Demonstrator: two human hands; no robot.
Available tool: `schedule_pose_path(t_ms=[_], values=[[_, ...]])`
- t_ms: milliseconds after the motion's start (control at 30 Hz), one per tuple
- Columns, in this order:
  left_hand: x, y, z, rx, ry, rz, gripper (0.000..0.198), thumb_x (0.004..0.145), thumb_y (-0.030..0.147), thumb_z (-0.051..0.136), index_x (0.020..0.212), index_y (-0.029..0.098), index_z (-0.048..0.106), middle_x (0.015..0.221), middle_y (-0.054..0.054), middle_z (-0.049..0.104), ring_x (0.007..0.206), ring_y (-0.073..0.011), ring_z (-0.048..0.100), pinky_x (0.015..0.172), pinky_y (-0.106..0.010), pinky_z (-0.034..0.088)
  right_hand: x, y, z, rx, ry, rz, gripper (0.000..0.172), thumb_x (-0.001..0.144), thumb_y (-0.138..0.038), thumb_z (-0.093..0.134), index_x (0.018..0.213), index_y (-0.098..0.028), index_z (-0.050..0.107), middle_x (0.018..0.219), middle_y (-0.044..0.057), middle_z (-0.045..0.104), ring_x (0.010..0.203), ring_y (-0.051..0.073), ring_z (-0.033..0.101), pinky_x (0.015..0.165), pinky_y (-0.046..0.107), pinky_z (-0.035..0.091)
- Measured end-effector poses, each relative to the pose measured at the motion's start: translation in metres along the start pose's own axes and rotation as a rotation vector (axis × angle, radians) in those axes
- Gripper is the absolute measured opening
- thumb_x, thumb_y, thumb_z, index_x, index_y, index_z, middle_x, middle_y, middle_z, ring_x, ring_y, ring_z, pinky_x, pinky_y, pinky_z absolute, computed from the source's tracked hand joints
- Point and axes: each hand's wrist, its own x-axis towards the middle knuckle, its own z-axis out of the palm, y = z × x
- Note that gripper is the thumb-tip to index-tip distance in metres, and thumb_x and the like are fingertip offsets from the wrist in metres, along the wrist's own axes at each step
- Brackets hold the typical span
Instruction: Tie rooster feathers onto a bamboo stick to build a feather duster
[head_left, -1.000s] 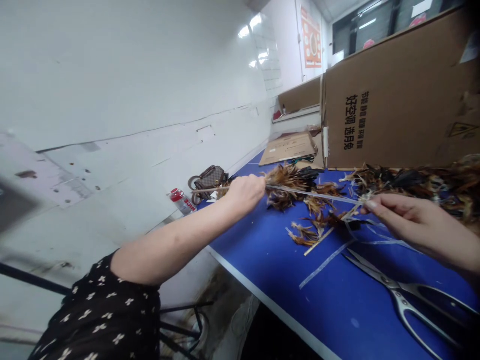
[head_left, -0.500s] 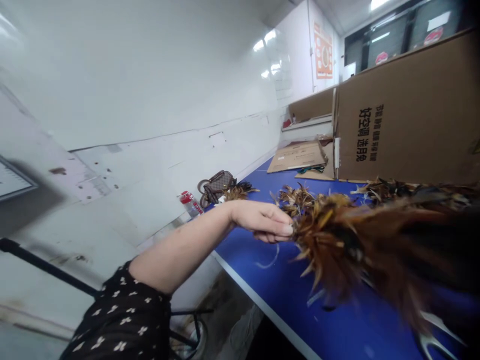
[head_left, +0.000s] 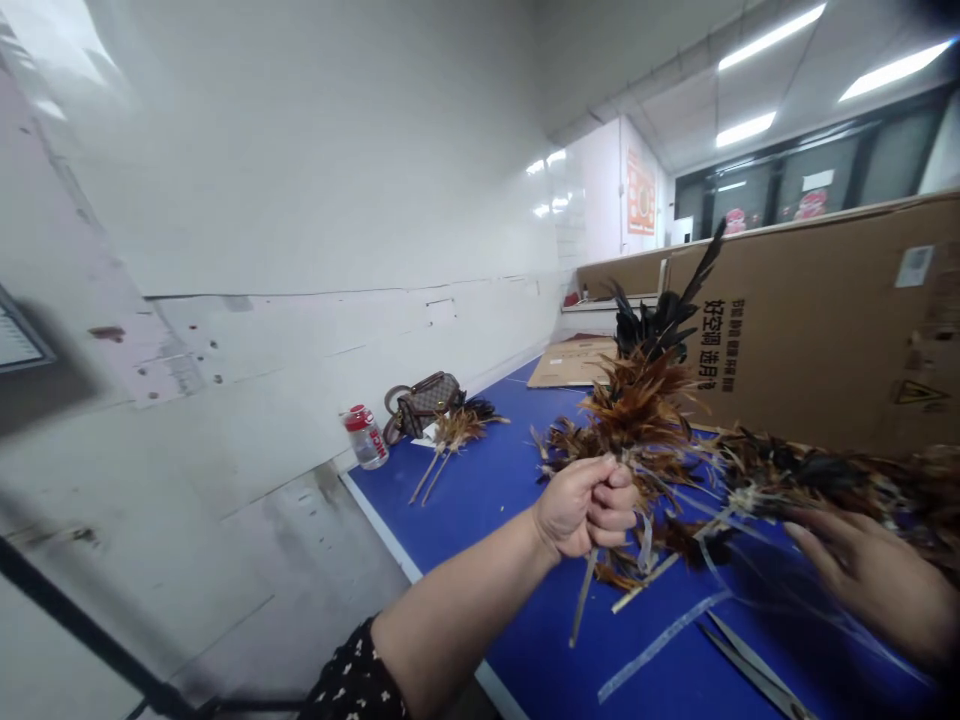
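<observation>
My left hand (head_left: 589, 508) is closed around the stick of a feather duster (head_left: 641, 390), which stands upright with brown feathers below and black ones at the top. The lower end of its stick pokes out beneath my fist. At the right, my right hand (head_left: 885, 580) reaches over the table with fingers stretched out, close to a pile of brown and black feathers (head_left: 810, 470); its fingertips are partly blurred. Between the hands lie clear plastic strips (head_left: 660, 650) and a thin pale stick (head_left: 652, 585). Scissors (head_left: 750, 665) rest nearer to me.
On the blue table (head_left: 480, 540), small feather pieces on sticks (head_left: 457, 430) lie beside a checked handbag (head_left: 427, 402) and a red-lidded bottle (head_left: 366, 437). Cardboard sheets (head_left: 817, 340) stand along the back, with a flat piece (head_left: 570, 362) lying near the wall.
The feather duster has swung from lying sideways to upright in my left hand, which has turned and moved lower in view. My right hand now shows at the right, over the table.
</observation>
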Motion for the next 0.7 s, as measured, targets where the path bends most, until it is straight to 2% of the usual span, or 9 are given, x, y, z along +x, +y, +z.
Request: schedule_pose_path(t_ms=[33, 100, 167, 200, 267, 367, 500, 600, 700], values=[[0.005, -0.008, 0.001, -0.034, -0.017, -0.011, 0.048, 0.093, 0.051, 0.078, 0.085, 0.024, 0.039, 0.069, 0.010, 0.017, 0.051, -0.0066, 0.000, 0.043, -0.021, 0.001, -0.001, -0.020, -0.002, 0.032, -0.014, -0.003, 0.023, 0.090, -0.055, 0.073, 0.098, -0.035, 0.083, 0.115, 0.023, 0.081, 0.113, 0.045, 0.075, 0.105, 0.059, 0.053], [0.014, -0.025, 0.006, -0.101, -0.044, -0.039, 0.048, 0.094, 0.049, 0.077, 0.083, 0.024, 0.038, 0.069, 0.010, 0.017, 0.049, -0.0064, 0.000, 0.042, -0.021, 0.001, -0.007, -0.059, -0.001, 0.203, -0.092, 0.039, 0.037, 0.099, -0.059, 0.063, 0.123, -0.036, 0.080, 0.139, 0.017, 0.076, 0.133, 0.041, 0.068, 0.121, 0.052, 0.046], [0.022, -0.043, 0.013, -0.170, -0.049, -0.056, 0.047, 0.095, 0.048, 0.075, 0.083, 0.024, 0.037, 0.069, 0.010, 0.017, 0.049, -0.0062, -0.001, 0.041, -0.021, 0.000, -0.015, -0.089, 0.008, 0.391, -0.207, 0.061, 0.053, 0.101, -0.066, 0.060, 0.144, -0.036, 0.072, 0.156, 0.012, 0.067, 0.149, 0.038, 0.057, 0.129, 0.051, 0.039], [0.025, -0.053, 0.017, -0.204, -0.042, -0.061, 0.047, 0.096, 0.048, 0.074, 0.083, 0.025, 0.036, 0.069, 0.010, 0.017, 0.049, -0.0061, -0.003, 0.041, -0.021, -0.001, -0.020, -0.099, 0.014, 0.452, -0.229, 0.085, 0.059, 0.099, -0.070, 0.062, 0.145, -0.034, 0.072, 0.156, 0.010, 0.067, 0.151, 0.039, 0.055, 0.130, 0.054, 0.038], [0.030, -0.070, 0.026, -0.264, -0.006, -0.058, 0.047, 0.098, 0.048, 0.071, 0.082, 0.025, 0.034, 0.068, 0.011, 0.015, 0.050, -0.0058, -0.008, 0.040, -0.021, -0.004, -0.030, -0.110, 0.027, 0.547, -0.230, 0.153, 0.066, 0.094, -0.079, 0.064, 0.134, -0.028, 0.077, 0.143, 0.012, 0.075, 0.142, 0.040, 0.063, 0.123, 0.054, 0.047], [0.032, -0.087, 0.034, -0.329, 0.055, -0.029, 0.046, 0.101, 0.048, 0.067, 0.082, 0.025, 0.032, 0.067, 0.011, 0.013, 0.052, -0.0058, -0.013, 0.039, -0.022, -0.007, -0.038, -0.114, 0.038, 0.641, -0.291, 0.139, 0.061, 0.096, -0.079, 0.062, 0.111, -0.022, 0.082, 0.112, 0.011, 0.082, 0.110, 0.033, 0.074, 0.101, 0.044, 0.060], [0.030, -0.097, 0.031, -0.366, 0.083, 0.005, 0.045, 0.101, 0.047, 0.065, 0.082, 0.026, 0.030, 0.066, 0.012, 0.011, 0.051, -0.0061, -0.015, 0.039, -0.022, -0.011, -0.038, -0.124, 0.029, 0.603, -0.316, 0.087, 0.057, 0.097, -0.076, 0.065, 0.090, -0.021, 0.079, 0.084, 0.006, 0.074, 0.083, 0.025, 0.068, 0.076, 0.034, 0.058], [0.027, -0.102, 0.024, -0.338, 0.133, -0.010, 0.046, 0.099, 0.048, 0.065, 0.082, 0.026, 0.029, 0.065, 0.011, 0.011, 0.050, -0.0062, -0.013, 0.039, -0.021, -0.008, -0.036, -0.135, 0.021, 0.579, -0.264, 0.086, 0.057, 0.091, -0.077, 0.071, 0.081, -0.021, 0.076, 0.080, 0.006, 0.072, 0.078, 0.023, 0.064, 0.071, 0.032, 0.055], [0.024, -0.109, 0.019, -0.314, 0.172, -0.038, 0.048, 0.098, 0.051, 0.064, 0.081, 0.026, 0.027, 0.064, 0.012, 0.011, 0.049, -0.0061, -0.013, 0.038, -0.022, -0.005, -0.037, -0.140, 0.021, 0.661, -0.267, 0.142, 0.054, 0.091, -0.074, 0.073, 0.081, -0.021, 0.074, 0.076, 0.004, 0.068, 0.071, 0.019, 0.059, 0.064, 0.029, 0.051]])
